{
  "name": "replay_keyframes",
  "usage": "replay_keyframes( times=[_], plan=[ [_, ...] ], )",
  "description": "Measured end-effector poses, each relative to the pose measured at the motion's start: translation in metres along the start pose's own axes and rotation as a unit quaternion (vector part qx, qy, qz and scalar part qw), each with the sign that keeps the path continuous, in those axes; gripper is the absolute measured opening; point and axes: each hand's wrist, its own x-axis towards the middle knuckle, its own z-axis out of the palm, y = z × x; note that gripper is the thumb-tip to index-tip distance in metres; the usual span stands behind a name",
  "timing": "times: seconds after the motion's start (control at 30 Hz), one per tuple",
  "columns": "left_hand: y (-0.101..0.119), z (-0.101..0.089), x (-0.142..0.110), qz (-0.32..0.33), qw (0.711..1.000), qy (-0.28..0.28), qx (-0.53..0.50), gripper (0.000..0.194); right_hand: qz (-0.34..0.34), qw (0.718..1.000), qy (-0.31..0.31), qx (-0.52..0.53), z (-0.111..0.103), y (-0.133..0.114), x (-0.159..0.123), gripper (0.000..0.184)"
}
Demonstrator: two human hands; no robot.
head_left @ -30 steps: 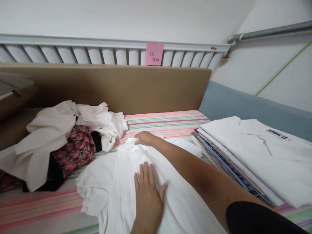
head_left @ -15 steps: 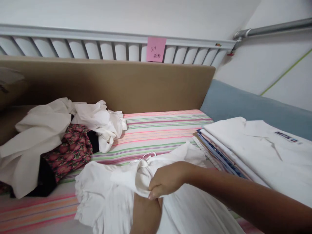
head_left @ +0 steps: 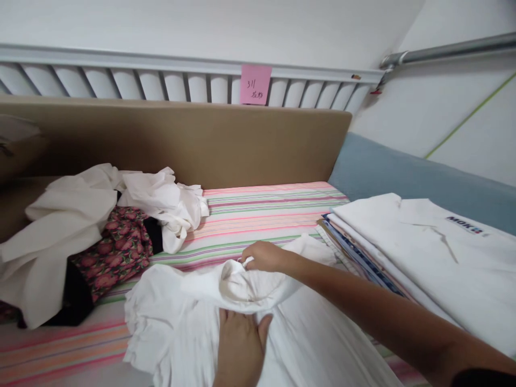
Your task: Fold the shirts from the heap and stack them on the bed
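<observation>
A white blouse (head_left: 173, 306) with gathered sleeve edges lies spread out in front of me, its round neck opening facing up. My right hand (head_left: 264, 256) reaches across it from the right and pinches the far edge of the collar, near a thin white tie. My left hand (head_left: 241, 341) rests palm down on the blouse just below the near collar edge, fingers stretched out and thumb apart. The fingertips meet the collar band, and their very ends are partly hidden.
White garments (head_left: 72, 204) and a red floral garment with black parts (head_left: 116, 247) lie heaped at left. A folded stack topped by a white shirt (head_left: 419, 242) stands right. Behind the striped sheet (head_left: 274, 201) are a brown board (head_left: 226, 142) and a radiator (head_left: 177, 86) with a pink note (head_left: 255, 84).
My right hand has moved from the near collar edge to the far edge. My left hand, partly hidden inside or under the collar before, now lies visible on top of the blouse.
</observation>
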Motion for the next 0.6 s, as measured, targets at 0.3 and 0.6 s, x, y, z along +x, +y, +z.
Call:
replay_keyframes(
  times=[0.3,0.6],
  plan=[
    [0.003,-0.001,0.002,-0.023,0.999,0.037,0.008,0.043,0.093,0.974,-0.123,-0.166,-0.042,-0.038,0.015,0.029],
    [0.004,-0.004,0.003,0.009,0.998,0.062,0.006,0.042,-0.058,0.989,-0.09,-0.099,-0.017,-0.053,0.044,0.013]
  ],
)
